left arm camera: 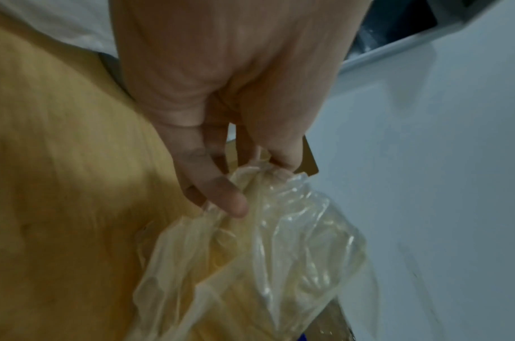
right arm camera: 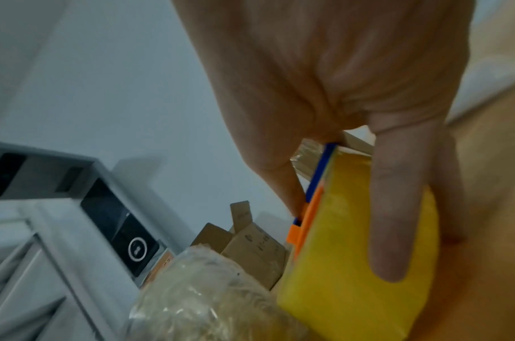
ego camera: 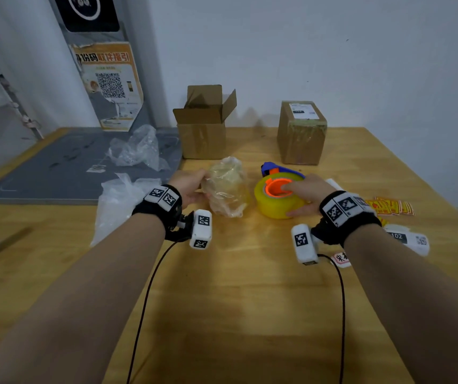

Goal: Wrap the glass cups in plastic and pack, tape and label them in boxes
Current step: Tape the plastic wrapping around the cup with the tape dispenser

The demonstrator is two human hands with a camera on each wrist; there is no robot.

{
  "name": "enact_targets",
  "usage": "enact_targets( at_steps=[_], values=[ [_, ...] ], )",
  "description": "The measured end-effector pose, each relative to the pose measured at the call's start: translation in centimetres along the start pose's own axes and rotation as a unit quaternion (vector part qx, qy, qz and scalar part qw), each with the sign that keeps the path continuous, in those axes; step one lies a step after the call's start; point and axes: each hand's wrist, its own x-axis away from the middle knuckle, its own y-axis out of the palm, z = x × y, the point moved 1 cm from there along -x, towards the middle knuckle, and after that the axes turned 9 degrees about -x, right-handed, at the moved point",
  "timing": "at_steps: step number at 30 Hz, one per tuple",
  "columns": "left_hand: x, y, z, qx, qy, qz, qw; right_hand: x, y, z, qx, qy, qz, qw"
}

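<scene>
A cup wrapped in crinkled clear plastic point(ego camera: 228, 187) point(left arm camera: 265, 265) point(right arm camera: 206, 297) lies on the wooden table point(ego camera: 236, 300). My left hand point(ego camera: 192, 184) point(left arm camera: 238, 184) pinches the gathered plastic at its left end. My right hand point(ego camera: 302, 194) point(right arm camera: 338, 207) grips a yellow tape roll point(ego camera: 275, 200) point(right arm camera: 358, 253) on an orange-and-blue dispenser, fingers over its orange hub and thumb on its side. An open cardboard box point(ego camera: 204, 126) point(right arm camera: 250, 251) stands behind the cup. A taped, labelled box point(ego camera: 301, 133) stands at the back right.
Loose clear plastic sheets point(ego camera: 136, 151) point(ego camera: 117, 200) lie on and beside a grey mat point(ego camera: 56, 167) at the left. Red-yellow stickers point(ego camera: 391, 207) and white labels point(ego camera: 408, 239) lie right of my right wrist. A white wall is close behind the boxes.
</scene>
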Motion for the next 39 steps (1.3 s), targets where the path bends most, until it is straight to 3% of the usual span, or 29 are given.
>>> enact_targets(
  at_steps=[2, 4, 7, 9, 11, 14, 18, 22, 29, 34, 39],
  values=[
    [0.6, 0.6, 0.6, -0.02, 0.017, -0.005, 1.0, 0.8, -0.2, -0.9, 0.146, -0.029, 0.021, 0.989],
    [1.2, 1.2, 1.1, -0.033, 0.032, -0.017, 0.999, 1.4, -0.2, -1.7, 0.298, -0.079, 0.036, 0.951],
    [1.4, 1.8, 1.3, -0.042, 0.057, -0.028, 0.997, 1.2, 0.4, -3.0, 0.39, -0.163, 0.051, 0.905],
    [1.2, 2.0, 1.1, -0.047, 0.075, -0.027, 0.996, 1.8, 1.4, -3.4, 0.351, -0.257, 0.015, 0.901],
    [1.1, 2.0, 1.0, -0.054, 0.096, -0.014, 0.994, 2.7, 2.7, -3.2, 0.3, -0.324, -0.063, 0.895],
    [1.1, 2.1, 1.3, -0.073, 0.118, -0.009, 0.99, 2.3, 4.0, -2.3, 0.263, -0.349, -0.145, 0.888],
    [1.5, 2.3, 1.3, -0.119, 0.108, -0.044, 0.986, 0.8, 4.1, -0.6, 0.206, -0.35, -0.118, 0.906],
    [1.8, 2.0, 1.0, -0.205, 0.124, -0.032, 0.97, 0.6, 4.4, -0.8, 0.212, -0.365, -0.093, 0.902],
    [1.8, 2.4, -0.2, -0.094, 0.099, -0.048, 0.989, 1.1, 4.8, -1.0, 0.222, -0.328, -0.087, 0.914],
    [3.4, 2.9, 0.4, -0.016, 0.062, -0.052, 0.997, 2.2, 5.6, -0.7, 0.21, -0.299, -0.139, 0.92],
    [4.5, 2.4, 4.4, 0.033, 0.131, -0.04, 0.99, 3.0, 6.4, -3.4, 0.102, -0.367, -0.073, 0.922]
  ],
)
